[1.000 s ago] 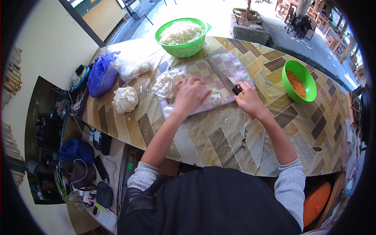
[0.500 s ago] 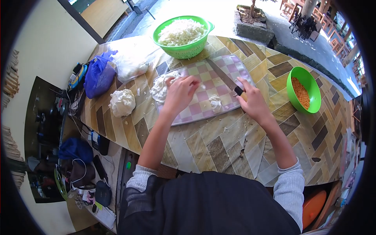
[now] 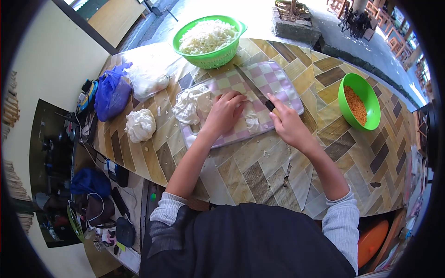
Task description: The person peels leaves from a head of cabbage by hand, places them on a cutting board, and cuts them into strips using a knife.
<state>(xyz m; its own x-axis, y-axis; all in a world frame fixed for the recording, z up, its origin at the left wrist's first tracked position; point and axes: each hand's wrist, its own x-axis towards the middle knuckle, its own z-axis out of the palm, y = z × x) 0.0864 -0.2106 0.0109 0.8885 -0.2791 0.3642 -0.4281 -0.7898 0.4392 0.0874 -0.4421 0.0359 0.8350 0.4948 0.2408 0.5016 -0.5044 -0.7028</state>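
Observation:
My right hand (image 3: 291,124) is closed round the handle of a long kitchen knife (image 3: 254,86), whose blade points away across the pink-and-white checked cutting board (image 3: 273,76). On the board's middle rests my left hand (image 3: 225,113), its fingers bent together just left of the blade; what lies under the fingertips is hidden. A soft, folded white heap (image 3: 191,103) lies on the board's left end. Between my hands sits a small white piece (image 3: 252,121), close to the left fingertips. Another crumpled white clump (image 3: 140,125) is on the table, left of the board.
Behind the board stands a green colander (image 3: 214,61) heaped with white shreds. A green bowl (image 3: 374,107) with orange crumbs is at the right. A blue plastic bag (image 3: 112,96) and a whitish bag (image 3: 147,82) lie at the left on the patterned table (image 3: 259,178).
My left hand has come down and right, its fingers now close to the knife. The right hand and knife have shifted slightly left; the whole view has moved a little.

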